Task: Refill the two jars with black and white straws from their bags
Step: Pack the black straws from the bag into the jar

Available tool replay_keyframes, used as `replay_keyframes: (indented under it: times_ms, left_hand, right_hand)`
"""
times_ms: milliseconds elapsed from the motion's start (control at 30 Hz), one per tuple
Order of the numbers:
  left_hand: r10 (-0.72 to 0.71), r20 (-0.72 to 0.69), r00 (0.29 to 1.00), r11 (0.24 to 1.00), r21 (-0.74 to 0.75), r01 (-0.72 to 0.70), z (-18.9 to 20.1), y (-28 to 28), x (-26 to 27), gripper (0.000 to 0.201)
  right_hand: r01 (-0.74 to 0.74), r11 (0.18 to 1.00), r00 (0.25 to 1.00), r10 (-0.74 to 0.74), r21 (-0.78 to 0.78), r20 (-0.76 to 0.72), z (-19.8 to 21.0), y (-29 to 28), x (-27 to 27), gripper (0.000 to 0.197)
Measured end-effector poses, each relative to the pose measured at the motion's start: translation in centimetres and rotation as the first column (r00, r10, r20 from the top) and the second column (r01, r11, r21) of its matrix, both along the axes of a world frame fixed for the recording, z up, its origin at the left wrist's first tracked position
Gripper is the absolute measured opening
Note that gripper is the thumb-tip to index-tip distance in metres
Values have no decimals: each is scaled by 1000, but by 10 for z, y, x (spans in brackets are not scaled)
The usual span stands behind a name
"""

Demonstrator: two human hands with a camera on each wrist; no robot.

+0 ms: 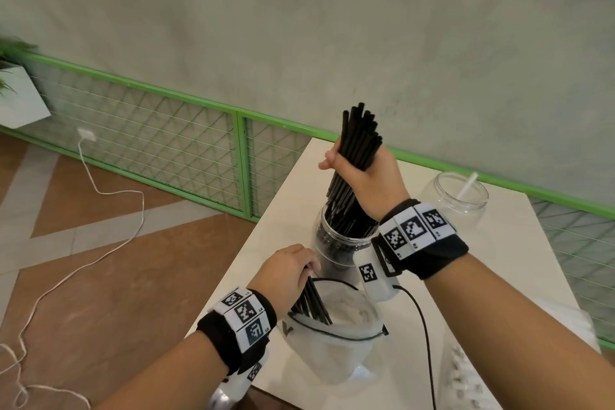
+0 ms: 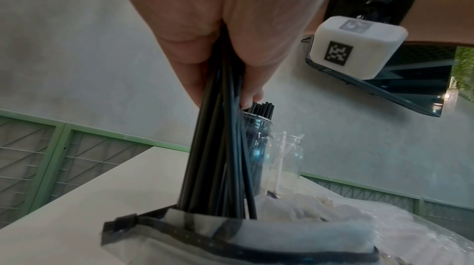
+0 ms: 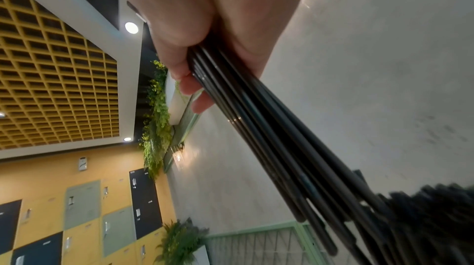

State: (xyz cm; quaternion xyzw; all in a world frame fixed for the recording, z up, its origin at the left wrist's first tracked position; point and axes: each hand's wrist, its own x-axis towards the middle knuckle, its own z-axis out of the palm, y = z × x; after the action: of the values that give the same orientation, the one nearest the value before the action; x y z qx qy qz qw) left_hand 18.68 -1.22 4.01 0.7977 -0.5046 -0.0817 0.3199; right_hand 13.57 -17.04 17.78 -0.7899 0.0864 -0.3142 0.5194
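Our right hand (image 1: pixel 366 176) curls round a bundle of black plastic straws (image 1: pixel 352 156) standing in the clear jar (image 1: pixel 342 243) mid-table; our left hand (image 1: pixel 286 273) pinches more black straws (image 1: pixel 311 303) in the translucent zip bag (image 1: pixel 336 353) at the white table's (image 1: pixel 519 276) near edge.

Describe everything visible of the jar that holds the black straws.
The jar with black straws is clear, round and wide-mouthed, glass or plastic by its look, with no lid on. It stands upright on the white table, beyond the zip bag and left of the second clear jar. It is packed with black straws, and the bundle gripped by the right hand reaches into its mouth. No hand touches the jar.
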Motion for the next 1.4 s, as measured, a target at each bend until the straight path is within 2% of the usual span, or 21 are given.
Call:
replay_keyframes:
  times_ms: [300,533,667,800,967,1133,1267,1333,1400]
  left_hand:
    - [7,5,1000,1000,8,-7,1,0,1,23]
    - [19,0,1000,1000,14,-19,1,0,0,23]
    - [17,0,1000,1000,15,-17,1,-1,1,24]
    - [20,0,1000,1000,16,-20,2,-1,0,23]
    - [15,-18,1000,1000,6,-15,3,1,0,22]
    - [25,-19,1000,999,24,-25,5,1,0,22]
    - [24,-24,999,999,25,-23,6,1,-1,21]
    - [26,-23,999,999,25,-25,6,2,0,22]
    - [30,-22,999,999,24,-29,6,2,0,22]
  right_hand:
    - [62,998,992,-61,10,-112,-25,-12,11,6]
    - [-29,999,995,25,-42,-93,-17,-8,14,8]
    - [-89,989,983,68,-119,-171,-25,-5,18,10]
    - [-75,992,980,54,-100,-193,-37,-9,19,6]
    - [74,996,987,-66,48,-148,-51,-25,15,5]
    - [165,947,982,-133,275,-133,-62,-34,12,6]
    - [172,936,969,-105,306,-225,-78,-36,9,28]
    - [186,914,976,-130,361,-175,-78,-37,8,41]
    - [214,901,977,-192,378,-95,-73,-36,4,45]
